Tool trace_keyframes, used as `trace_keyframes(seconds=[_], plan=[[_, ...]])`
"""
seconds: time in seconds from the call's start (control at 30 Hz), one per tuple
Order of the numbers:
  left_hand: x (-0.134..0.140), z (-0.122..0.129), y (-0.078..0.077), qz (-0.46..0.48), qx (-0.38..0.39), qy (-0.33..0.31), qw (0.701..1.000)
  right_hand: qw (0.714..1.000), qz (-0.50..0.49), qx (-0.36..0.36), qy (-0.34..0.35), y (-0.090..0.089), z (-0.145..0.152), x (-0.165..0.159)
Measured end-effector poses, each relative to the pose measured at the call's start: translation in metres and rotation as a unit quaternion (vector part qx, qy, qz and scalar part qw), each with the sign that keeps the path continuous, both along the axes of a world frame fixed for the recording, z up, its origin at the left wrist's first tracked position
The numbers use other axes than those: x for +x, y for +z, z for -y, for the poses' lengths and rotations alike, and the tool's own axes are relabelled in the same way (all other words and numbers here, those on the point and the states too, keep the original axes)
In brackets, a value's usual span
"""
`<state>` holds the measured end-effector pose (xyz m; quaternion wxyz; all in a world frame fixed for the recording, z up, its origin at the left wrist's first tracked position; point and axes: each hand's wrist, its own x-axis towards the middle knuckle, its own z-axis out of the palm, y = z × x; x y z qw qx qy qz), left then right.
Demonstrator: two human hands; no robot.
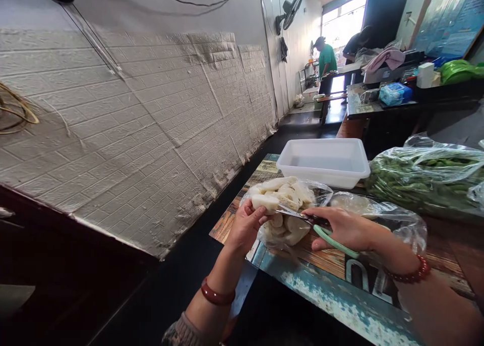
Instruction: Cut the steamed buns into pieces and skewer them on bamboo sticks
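My left hand point(245, 225) pinches a pale, whitish food piece point(265, 202) between thumb and fingers; I cannot make out its exact kind. Green-handled scissors point(333, 241) are in my right hand point(346, 228), its fingers around the handles. The scissor blades point left, their tips close to the pale piece; whether they touch it I cannot tell. Just behind and below both hands, an open clear plastic bag point(321, 192) holds several more pale pieces point(289, 230). Another clear bag point(404, 225) with something pale inside lies partly behind my right hand.
A white plastic tub point(323, 177) stands behind the bags on the patterned table point(321, 295). To the right is a large clear bag of green pods point(434, 177). A textured wall point(151, 134) runs along the left. Two people point(327, 58) are farther back near another cluttered table point(357, 101).
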<state>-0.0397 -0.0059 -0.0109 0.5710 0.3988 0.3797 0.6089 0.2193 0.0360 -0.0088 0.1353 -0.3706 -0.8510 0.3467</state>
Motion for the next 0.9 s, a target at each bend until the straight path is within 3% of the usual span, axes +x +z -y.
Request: trace_keyframes(seconds=[0.5, 0.9], plan=[[-0.001, -0.005, -0.01, -0.023, 0.0, 0.013, 1.0, 0.999, 0.017, -0.026, 0.008, 0.004, 0.003, -0.003], [-0.004, -0.006, -0.011, 0.029, -0.025, -0.005, 0.999, 0.998, 0.035, 0.004, -0.052, 0.008, 0.006, -0.007]])
